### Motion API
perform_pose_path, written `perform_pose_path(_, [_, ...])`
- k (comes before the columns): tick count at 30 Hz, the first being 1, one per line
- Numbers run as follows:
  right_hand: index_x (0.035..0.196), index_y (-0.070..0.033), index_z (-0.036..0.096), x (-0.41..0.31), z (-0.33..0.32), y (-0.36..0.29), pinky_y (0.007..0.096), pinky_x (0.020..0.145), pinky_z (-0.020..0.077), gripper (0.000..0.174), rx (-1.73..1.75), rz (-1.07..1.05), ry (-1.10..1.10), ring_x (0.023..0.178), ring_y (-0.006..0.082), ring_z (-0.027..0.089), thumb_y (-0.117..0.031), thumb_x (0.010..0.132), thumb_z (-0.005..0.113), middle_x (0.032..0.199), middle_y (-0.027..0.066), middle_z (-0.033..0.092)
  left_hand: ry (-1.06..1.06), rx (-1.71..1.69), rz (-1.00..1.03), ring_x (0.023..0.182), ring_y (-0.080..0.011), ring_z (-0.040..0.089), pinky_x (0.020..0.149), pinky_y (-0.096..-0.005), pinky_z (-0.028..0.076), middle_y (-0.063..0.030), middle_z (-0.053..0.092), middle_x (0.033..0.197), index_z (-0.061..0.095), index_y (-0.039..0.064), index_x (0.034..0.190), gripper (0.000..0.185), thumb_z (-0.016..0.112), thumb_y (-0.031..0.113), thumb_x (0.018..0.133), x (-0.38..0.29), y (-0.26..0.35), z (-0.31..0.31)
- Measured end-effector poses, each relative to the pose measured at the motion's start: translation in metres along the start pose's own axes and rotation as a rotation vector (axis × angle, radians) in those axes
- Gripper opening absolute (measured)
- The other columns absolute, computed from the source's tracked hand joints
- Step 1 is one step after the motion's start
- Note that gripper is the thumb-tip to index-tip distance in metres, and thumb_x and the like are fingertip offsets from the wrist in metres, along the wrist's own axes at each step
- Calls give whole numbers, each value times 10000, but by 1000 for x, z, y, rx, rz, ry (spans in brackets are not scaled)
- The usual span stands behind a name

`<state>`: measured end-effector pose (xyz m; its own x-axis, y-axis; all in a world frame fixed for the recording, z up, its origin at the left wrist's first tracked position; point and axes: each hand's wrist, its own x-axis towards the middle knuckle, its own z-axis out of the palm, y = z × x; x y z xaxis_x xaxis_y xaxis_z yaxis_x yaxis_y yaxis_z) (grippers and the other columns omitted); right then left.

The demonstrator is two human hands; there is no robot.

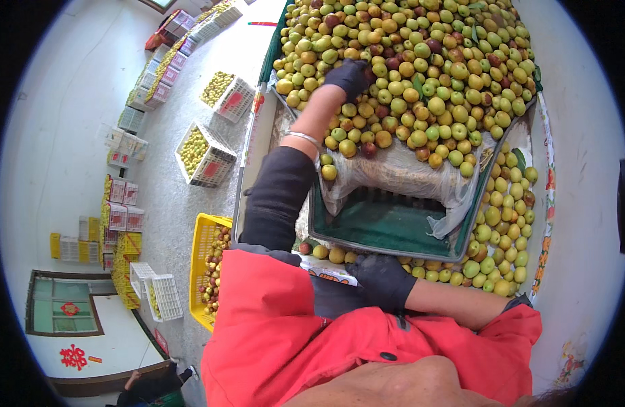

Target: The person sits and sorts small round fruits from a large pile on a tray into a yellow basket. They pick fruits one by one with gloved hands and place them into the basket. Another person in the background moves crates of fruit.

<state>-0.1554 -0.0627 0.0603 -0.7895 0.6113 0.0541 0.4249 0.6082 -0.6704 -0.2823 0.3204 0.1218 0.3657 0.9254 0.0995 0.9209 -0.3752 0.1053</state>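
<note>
My left hand (347, 80), in a black glove, reaches into a large heap of green, yellow and reddish jujubes (434, 107). Its fingers are bent down among the fruit beside a dark red one; what they hold is hidden. Crumpled clear plastic film (404, 168) lies under the heap's near edge. Below that opens a green-lined tray or container (383, 224) with a grey rim. My right hand (381, 282), also gloved in black, is close to my body at the near edge of the sorting bench, next to a row of jujubes (434, 269). Its fingertips are hard to make out.
More jujubes (500, 224) lie along the bench's right side, inside its patterned edge (544, 244). At left on the floor stand a yellow crate (203, 269) and white crates (211, 163) of jujubes. Stacked crates (124, 213) line the wall. Another person (155, 384) is at lower left.
</note>
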Motion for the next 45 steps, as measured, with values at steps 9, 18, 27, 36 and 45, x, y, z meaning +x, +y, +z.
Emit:
perform_pose_path(9, [1052,-39,704,1,-4,-3,471,747,537,310,-23,52,-55,856,344,668,-194,791,641,900,157,652,-301,-454,122,1063,-343,686,934,-413,528,-208,704,1140,627,45,1237,528,745,383,849,-64,30,30])
perform_pose_path(18, [1001,-21,698,1,1,-3,488,795,525,273,-30,59,-30,891,357,665,-169,782,632,926,181,669,-759,-1528,81,569,-57,492,530,-207,368,35,565,733,645,25,1146,403,449,361,1040,-169,31,10])
perform_pose_path(27, [1082,-27,708,0,1,-3,475,779,516,335,-61,34,-47,878,341,663,-212,813,635,926,174,659,-959,-2206,27,544,-167,563,463,-264,437,-187,661,1027,433,-62,1445,760,561,469,917,-210,35,18])
perform_pose_path(36, [1022,-36,707,1,4,-1,474,775,519,283,-67,42,-35,849,338,667,-216,814,639,899,168,662,-844,-2081,-33,708,-177,628,548,-252,495,-142,651,1069,547,1,1296,593,698,342,835,-223,28,39])
perform_pose_path(45, [978,-19,703,1,1,-3,494,788,523,274,-54,46,-40,891,361,671,-188,769,649,963,196,673,-489,-1362,46,1130,-192,580,1007,-327,470,-70,590,1244,600,81,1243,540,736,37,722,-224,51,-17])
